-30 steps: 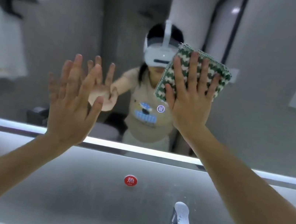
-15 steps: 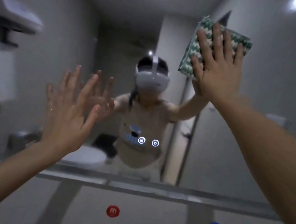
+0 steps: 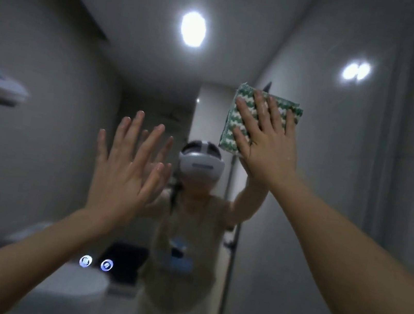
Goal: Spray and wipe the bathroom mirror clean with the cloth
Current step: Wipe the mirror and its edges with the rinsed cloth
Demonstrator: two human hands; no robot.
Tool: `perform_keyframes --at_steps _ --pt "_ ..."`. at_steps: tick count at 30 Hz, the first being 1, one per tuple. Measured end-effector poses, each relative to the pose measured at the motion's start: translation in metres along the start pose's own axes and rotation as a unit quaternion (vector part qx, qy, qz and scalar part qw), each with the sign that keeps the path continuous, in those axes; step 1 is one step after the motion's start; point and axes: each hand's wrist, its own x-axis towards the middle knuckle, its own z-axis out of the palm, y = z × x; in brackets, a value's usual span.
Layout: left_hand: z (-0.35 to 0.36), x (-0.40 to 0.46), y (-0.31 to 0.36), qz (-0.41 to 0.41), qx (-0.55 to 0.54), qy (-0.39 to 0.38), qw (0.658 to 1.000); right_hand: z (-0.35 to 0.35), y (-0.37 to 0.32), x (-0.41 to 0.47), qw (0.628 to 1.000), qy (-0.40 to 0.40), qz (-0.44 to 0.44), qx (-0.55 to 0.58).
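- High up on the big shiny bathroom mirror (image 3: 328, 203), the right hand (image 3: 264, 144) lay flat with its fingers straight and spread, and it pressed a folded green and white knitted cloth (image 3: 235, 123) against the glass.
- The cloth sat under the fingers and palm, and its top and left edges stuck out past the hand.
- The left hand (image 3: 123, 170) was lower and off to the left, with fingers straight and spread and nothing in it. It was right by the glass, close to its own copy in the mirror, but it was hard to tell if it touched.
- Two small round glowing buttons (image 3: 96, 263) shone low on the mirror, below the left hand.
- In the mirror there was a person with a white headset, two bright ceiling lights (image 3: 193, 29), and a white round toilet (image 3: 71, 287) down low.
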Motion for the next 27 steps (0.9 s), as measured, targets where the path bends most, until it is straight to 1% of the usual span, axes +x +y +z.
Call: perform_keyframes --at_steps 4,7,12,15,17,19,21,23,27 --pt "0.020 0.048 0.053 -0.019 -0.001 0.032 0.999 0.000 0.044 0.021 0.999 0.030 -0.034 0.026" --pt "0.027 0.094 0.084 -0.022 0.000 0.063 0.998 -0.001 0.075 0.054 0.998 0.043 -0.035 0.036" --pt "0.006 0.176 0.110 -0.049 -0.052 0.120 0.990 -0.019 0.134 0.132 0.996 0.058 0.025 0.068" --pt "-0.007 0.205 0.113 -0.013 -0.038 0.134 0.990 -0.028 0.162 0.172 0.992 0.055 0.066 0.088" --pt "-0.013 0.213 0.111 -0.002 -0.029 0.131 0.991 -0.035 0.175 0.191 0.989 0.031 0.098 0.103" --pt "-0.017 0.211 0.106 -0.002 -0.032 0.121 0.992 -0.038 0.178 0.197 0.986 0.023 0.120 0.111" --pt "-0.018 0.199 0.100 -0.005 -0.037 0.107 0.993 -0.035 0.168 0.185 0.985 0.036 0.130 0.112" --pt "-0.018 0.178 0.093 -0.005 -0.047 0.089 0.995 -0.031 0.149 0.160 0.985 0.043 0.121 0.116" --pt "-0.013 0.123 0.082 -0.014 -0.066 0.065 0.996 -0.020 0.100 0.090 0.990 0.038 0.077 0.110"
